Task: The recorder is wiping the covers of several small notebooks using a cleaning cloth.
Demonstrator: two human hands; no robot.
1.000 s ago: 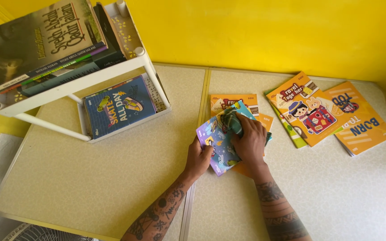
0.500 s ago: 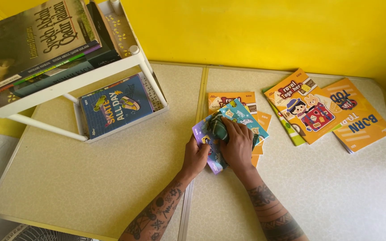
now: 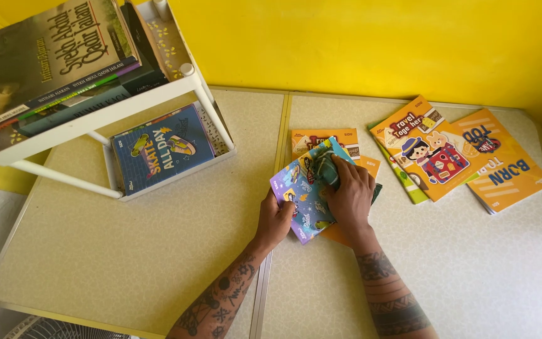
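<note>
On the desk [image 3: 158,251], the left hand [image 3: 275,221] pinches the seven-o'clock corner of a blue booklet [image 3: 302,188], grip closed on it. The right hand [image 3: 348,198] presses a crumpled cloth [image 3: 325,171] onto its cover, fingers curled around it. Orange booklets [image 3: 446,154] lie at three o'clock.

Top booklet [image 3: 305,191] purple-blue, cartoon-patterned; cloth [image 3: 326,168] dark green; table [image 3: 158,251] beige speckled; wall [image 3: 359,44] yellow.
</note>
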